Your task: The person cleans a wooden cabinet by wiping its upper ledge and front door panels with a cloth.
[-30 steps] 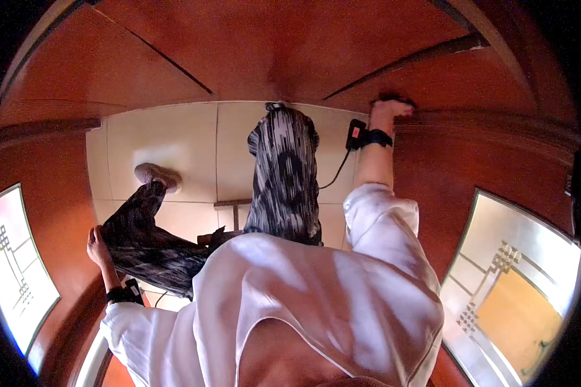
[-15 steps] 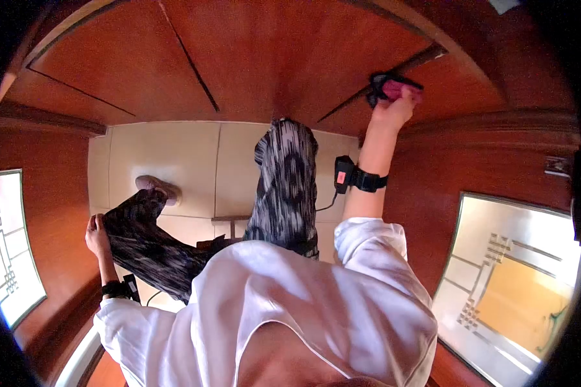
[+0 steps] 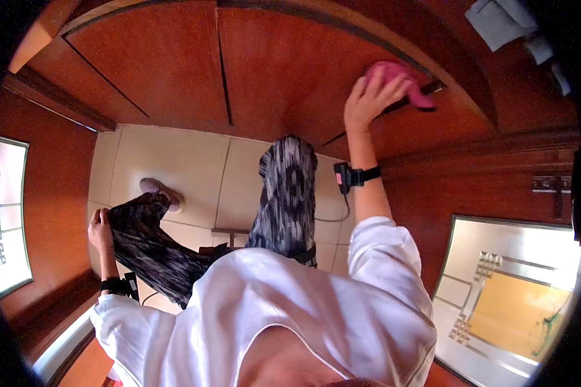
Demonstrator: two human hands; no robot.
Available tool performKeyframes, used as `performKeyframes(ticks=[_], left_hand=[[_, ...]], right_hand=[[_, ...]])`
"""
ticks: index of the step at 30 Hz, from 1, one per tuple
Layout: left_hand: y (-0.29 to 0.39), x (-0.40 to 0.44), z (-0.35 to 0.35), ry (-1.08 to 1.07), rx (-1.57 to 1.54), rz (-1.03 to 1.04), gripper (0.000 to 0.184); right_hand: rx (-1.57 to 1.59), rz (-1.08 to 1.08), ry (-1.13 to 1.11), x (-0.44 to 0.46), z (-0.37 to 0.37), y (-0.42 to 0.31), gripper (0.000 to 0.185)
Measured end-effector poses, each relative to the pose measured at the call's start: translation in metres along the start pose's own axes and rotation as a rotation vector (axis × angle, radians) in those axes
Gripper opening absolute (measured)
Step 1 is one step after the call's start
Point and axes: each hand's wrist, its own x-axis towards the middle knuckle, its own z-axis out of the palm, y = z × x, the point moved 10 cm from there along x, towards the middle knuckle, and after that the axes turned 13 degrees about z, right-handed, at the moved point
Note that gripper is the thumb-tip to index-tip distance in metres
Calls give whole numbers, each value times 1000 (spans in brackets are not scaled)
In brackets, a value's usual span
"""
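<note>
A pink cloth (image 3: 400, 80) is under my right hand (image 3: 371, 97), pressed against the upper right part of a reddish-brown wooden cabinet front (image 3: 290, 71). The fingers of that hand lie over the cloth, and its dark edge shows at the lower right. My left hand (image 3: 99, 229) rests on the knee of my dark patterned trousers (image 3: 155, 238) and holds no object; its fingers lie over the fabric. Each wrist wears a black strap with a small device, and a thin cable runs from the right one (image 3: 344, 177).
Narrow dark gaps divide the cabinet front into panels. Pale tiles (image 3: 168, 145) cover the floor, where my left shoe (image 3: 161, 192) stands. Wooden panels with decorated glass stand at the left (image 3: 10, 213) and right (image 3: 516, 303). Greyish-white items (image 3: 500, 22) lie at the upper right.
My right hand has moved up and slightly left, and the cloth, bunched in its grip before, is now spread flatter under the fingers. My left hand stays on the knee. The view has shifted slightly.
</note>
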Motion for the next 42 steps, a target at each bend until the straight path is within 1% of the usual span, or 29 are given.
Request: performKeyframes(ticks=[1,2,4,5,7,9,10,11,13,15,16,18,19,21,22,23,25,27,28,29,30,32,33,34,35,36,37,39,42], left_hand=[[7,0,-2,2,-3,2,37],[19,-1,-7,15,10,5,37],[26,0,-14,37,28,-1,36],[25,0,-11,17,23,-16,36],[17,1,-5,6,19,-39,36],[12,5,-3,31,87,15,35],[23,3,-6,-1,50,-1,35],[22,4,-9,10,51,-4,35],[21,5,-7,0,108,12,35],[23,4,-11,29,75,28,35],[29,2,-14,27,108,22,36],[37,3,-16,21,147,-8,36],[39,5,-16,18,149,8,36],[44,5,-17,28,192,28,37],[43,4,-17,25,182,3,38],[41,5,-17,26,181,5,38],[33,4,-13,48,165,-10,39],[36,3,-12,32,134,-5,39],[37,1,-14,23,112,-3,39],[37,-1,-15,16,111,-14,39],[40,-2,-16,14,97,-6,39],[40,-1,-15,9,120,2,37],[34,-1,-13,7,121,-9,37],[31,0,-12,14,95,15,37],[34,1,-11,23,67,40,37],[34,0,-11,19,61,43,37],[35,1,-12,19,59,35,37],[35,0,-11,0,78,-15,37],[47,1,-18,18,101,7,38]], right_hand=[[-109,-163,-105,-18,10,-8,45],[-109,-164,-102,-33,8,0,45],[-61,-308,-469,-70,37,-3,46],[-50,-313,-466,-64,36,-8,46],[24,-409,-511,-48,33,-33,53],[37,-420,-523,-24,31,-68,53],[-2,-491,-513,-17,31,-92,51],[-41,-561,-499,-10,32,-116,50],[65,-698,-518,-2,35,-166,50],[173,-773,-493,-2,45,-207,47],[170,-763,-487,0,50,-225,47],[323,-811,-489,-2,49,-256,42],[311,-799,-488,-3,52,-261,42],[295,-841,-400,-2,48,-270,38],[295,-837,-466,-3,50,-266,37],[292,-836,-465,-1,48,-258,37],[329,-740,-407,8,39,-225,40],[133,-667,-374,13,34,-179,43],[4,-631,-311,24,20,-158,43],[-122,-516,-360,29,18,-124,43],[-125,-445,-271,31,11,-89,42],[-90,-315,-196,34,-9,-32,45],[-38,-279,-129,32,-19,-10,43],[-70,-278,-69,31,-26,4,41],[-64,-285,-74,25,-24,3,41],[-50,-244,-60,23,-24,7,41],[-35,-204,-46,23,-25,11,40],[-61,-203,-64,14,-17,-6,41],[-39,-363,-323,-18,27,-43,43]])
